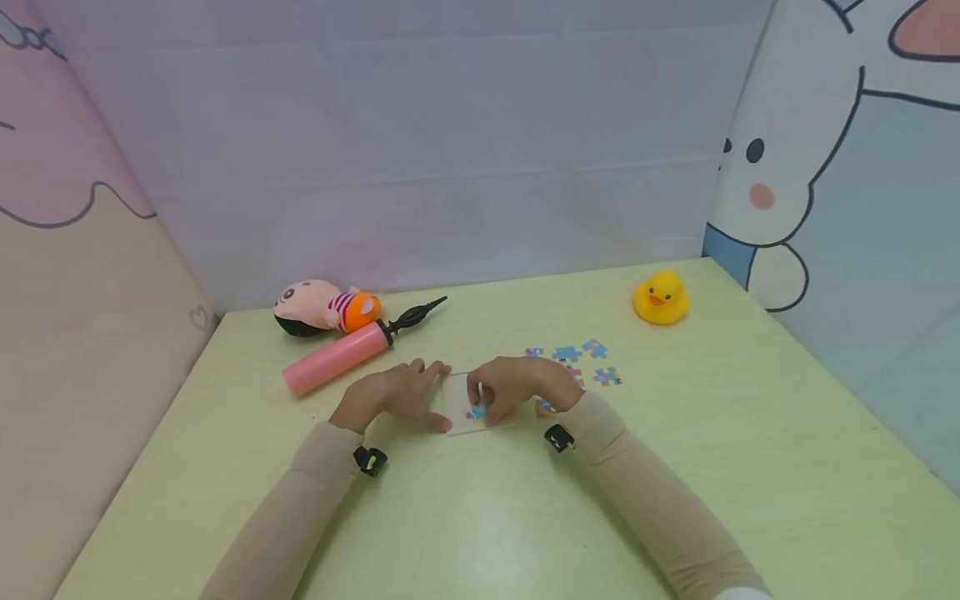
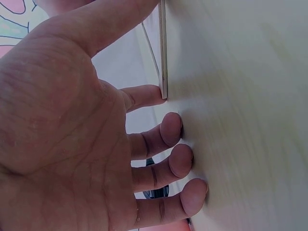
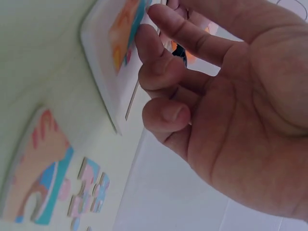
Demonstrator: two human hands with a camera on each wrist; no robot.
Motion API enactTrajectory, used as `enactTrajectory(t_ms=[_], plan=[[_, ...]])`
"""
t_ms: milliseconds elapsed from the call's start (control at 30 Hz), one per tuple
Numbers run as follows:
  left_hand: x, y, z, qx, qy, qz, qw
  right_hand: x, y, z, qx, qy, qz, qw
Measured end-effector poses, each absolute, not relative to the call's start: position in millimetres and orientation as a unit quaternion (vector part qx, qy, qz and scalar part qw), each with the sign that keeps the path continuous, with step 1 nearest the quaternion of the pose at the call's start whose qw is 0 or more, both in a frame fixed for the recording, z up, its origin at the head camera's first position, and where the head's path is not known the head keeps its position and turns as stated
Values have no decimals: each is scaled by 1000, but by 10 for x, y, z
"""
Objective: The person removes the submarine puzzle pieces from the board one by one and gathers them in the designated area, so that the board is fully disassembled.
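Observation:
My left hand (image 1: 405,392) holds the white puzzle board (image 1: 455,400) at its left end, thumb at the near corner and index finger at the far one. In the left wrist view, the other fingers (image 2: 182,161) of that hand rest on the table beside the board's thin edge. Over the board, my right hand (image 1: 513,385) pinches a small blue puzzle piece (image 1: 477,412) between thumb and index finger, partly hidden by them. An orange and teal printed area (image 3: 126,36) shows on the board under the right fingertips; the remaining right fingers are curled.
Several loose puzzle pieces (image 1: 567,353) lie right of the board, one larger piece (image 3: 41,168) close to its edge. A pink hand pump (image 1: 337,358) and a doll (image 1: 311,307) lie at the back left. A yellow rubber duck (image 1: 661,298) sits at the back right.

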State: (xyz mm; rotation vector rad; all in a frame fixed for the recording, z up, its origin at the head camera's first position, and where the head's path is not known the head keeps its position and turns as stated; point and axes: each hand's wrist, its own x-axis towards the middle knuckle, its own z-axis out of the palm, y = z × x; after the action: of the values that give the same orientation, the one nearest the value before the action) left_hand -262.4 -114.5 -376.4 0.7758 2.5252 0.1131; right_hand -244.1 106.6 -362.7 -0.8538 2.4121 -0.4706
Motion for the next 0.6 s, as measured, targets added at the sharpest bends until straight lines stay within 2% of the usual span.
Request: enactTrajectory(t_ms=[467,600], plan=[[-2600,-1124,-3769,282,927,40,245,-2415,966,-3671,-326,907,-128,235],[-2605,-1133,-3759,284,926,41,245,-2458,1004,-3659,-330,895,-161,253]])
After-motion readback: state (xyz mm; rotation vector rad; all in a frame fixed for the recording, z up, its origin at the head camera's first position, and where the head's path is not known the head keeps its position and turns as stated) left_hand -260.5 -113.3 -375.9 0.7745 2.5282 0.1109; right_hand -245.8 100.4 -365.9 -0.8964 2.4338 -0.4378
